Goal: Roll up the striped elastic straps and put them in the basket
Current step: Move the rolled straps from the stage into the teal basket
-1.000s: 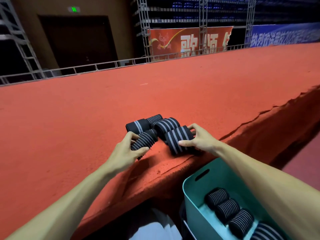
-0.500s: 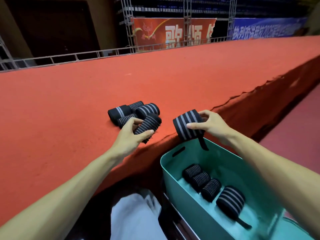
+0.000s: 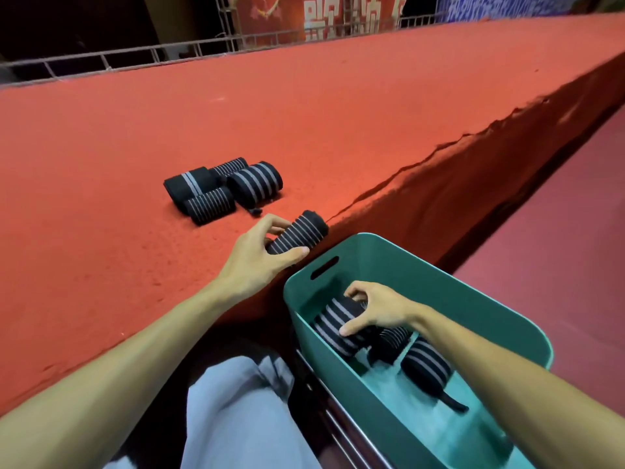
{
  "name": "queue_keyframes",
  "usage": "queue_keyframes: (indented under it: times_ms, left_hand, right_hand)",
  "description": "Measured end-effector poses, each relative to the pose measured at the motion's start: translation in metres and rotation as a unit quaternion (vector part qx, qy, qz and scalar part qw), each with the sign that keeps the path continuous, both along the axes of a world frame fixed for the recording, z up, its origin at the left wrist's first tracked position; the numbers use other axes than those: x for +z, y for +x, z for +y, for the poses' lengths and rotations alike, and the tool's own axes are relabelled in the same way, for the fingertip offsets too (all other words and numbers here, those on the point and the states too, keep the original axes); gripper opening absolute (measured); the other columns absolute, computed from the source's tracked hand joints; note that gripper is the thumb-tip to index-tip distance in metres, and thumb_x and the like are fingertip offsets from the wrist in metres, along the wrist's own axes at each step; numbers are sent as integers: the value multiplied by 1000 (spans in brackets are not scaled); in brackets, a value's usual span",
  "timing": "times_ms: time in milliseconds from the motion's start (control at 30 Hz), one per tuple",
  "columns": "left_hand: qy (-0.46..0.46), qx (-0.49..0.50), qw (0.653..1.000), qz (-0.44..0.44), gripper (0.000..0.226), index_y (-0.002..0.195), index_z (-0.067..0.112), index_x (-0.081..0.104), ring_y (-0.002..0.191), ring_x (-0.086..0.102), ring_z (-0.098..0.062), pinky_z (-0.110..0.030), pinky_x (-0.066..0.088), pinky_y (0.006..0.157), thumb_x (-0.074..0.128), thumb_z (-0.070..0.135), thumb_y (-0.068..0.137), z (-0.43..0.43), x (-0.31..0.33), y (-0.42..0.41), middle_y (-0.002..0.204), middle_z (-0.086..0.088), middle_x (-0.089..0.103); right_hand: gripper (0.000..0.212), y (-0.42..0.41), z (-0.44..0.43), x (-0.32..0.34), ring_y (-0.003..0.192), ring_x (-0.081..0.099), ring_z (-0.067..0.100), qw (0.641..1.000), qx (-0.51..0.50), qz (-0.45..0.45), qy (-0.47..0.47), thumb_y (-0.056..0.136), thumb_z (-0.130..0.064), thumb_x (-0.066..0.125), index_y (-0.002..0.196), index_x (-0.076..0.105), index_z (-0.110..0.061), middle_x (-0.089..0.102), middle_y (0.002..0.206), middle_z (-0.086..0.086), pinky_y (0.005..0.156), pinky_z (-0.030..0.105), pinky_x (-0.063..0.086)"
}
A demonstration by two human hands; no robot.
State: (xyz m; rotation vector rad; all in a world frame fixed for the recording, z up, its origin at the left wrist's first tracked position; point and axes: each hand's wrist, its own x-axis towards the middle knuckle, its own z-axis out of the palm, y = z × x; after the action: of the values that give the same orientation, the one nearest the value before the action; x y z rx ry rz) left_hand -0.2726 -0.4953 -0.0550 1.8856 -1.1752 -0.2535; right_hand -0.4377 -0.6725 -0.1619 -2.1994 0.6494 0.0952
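The teal plastic basket (image 3: 480,299) sits below the edge of the red-carpeted table (image 3: 338,106), just beside the person's pale trouser leg (image 3: 236,411). Inside it the right hand (image 3: 380,308) has its grip closed over a wide-striped rolled strap (image 3: 333,324), fingers curled across the top and thumb on the near side. Next to that roll lie a thin-striped roll (image 3: 392,340) and a second wide-striped roll (image 3: 427,365) with a black tail trailing on the basket floor. At the table's edge the left hand (image 3: 258,258) grips a thin-striped rolled strap (image 3: 297,231), thumb beneath and fingers above. Farther back on the carpet a cluster of four rolled straps (image 3: 221,187) lies touching one another
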Motion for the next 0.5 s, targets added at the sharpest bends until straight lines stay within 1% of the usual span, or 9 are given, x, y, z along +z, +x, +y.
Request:
queue_keyframes:
  times_ms: [67,133,167,233,300,367,400,467,500]
  left_hand:
    - [-4,5,1000,2,35,103,33,56,95,64,-11,-40,52,87,77,39,76,-1,-2,4,105,9,63]
    - [-10,6,1000,0,33,102,32,56,93,63,-8,-35,52,86,77,37,76,-2,-4,5,103,10,63]
    - [-13,4,1000,-8,34,103,30,57,94,63,-8,-33,51,86,77,35,76,-2,-5,4,102,10,63]
    - [-16,1,999,-29,36,105,27,58,96,61,-7,-30,49,87,78,34,75,-2,-8,2,102,11,63]
    - [-11,-8,998,-60,39,107,24,59,95,59,-7,-31,49,87,79,33,75,-3,-11,2,102,12,61]
    - [-6,-25,996,-89,40,109,23,59,94,57,-7,-34,49,87,78,33,75,-4,-14,4,104,9,58]
    - [-6,-30,995,-99,41,109,24,59,95,57,-8,-35,49,87,79,33,75,-4,-15,5,104,7,56]
    - [-6,-36,993,-112,42,111,24,59,98,55,-9,-37,49,89,78,35,75,-3,-17,7,104,7,52]
    - [-6,-38,992,-121,43,111,25,58,99,54,-9,-37,49,90,76,39,74,-3,-17,7,104,7,51]
  right_hand:
    - [66,7,3,-3,98,53,9,1000,-12,-2,19,61,-41,89,110,50,-21,55,109,-3,79,21,39]
    - [69,12,3,-7,90,51,7,999,-27,5,36,63,-44,87,115,50,-19,53,99,-5,74,21,39]
    - [71,15,3,-10,91,52,8,999,-31,13,37,63,-46,86,118,51,-19,54,99,-5,75,21,40]
    - [74,21,2,-18,98,55,13,999,-35,31,23,61,-52,85,120,55,-19,59,106,-1,81,23,42]
    - [77,28,6,-26,99,55,13,998,-29,49,6,58,-56,85,121,59,-19,61,107,-1,83,24,42]
    - [78,34,13,-31,101,55,12,998,-21,61,1,61,-52,85,125,59,-15,60,106,-3,85,22,40]
    - [79,37,15,-34,106,56,14,998,-19,66,-2,63,-50,84,128,58,-13,61,110,-1,88,22,41]
    - [84,39,19,-38,118,56,19,997,-23,73,-7,64,-50,84,132,55,-10,61,126,6,97,24,42]
    - [85,40,20,-39,119,56,20,997,-29,75,-18,64,-52,83,132,55,-10,61,128,7,98,25,42]
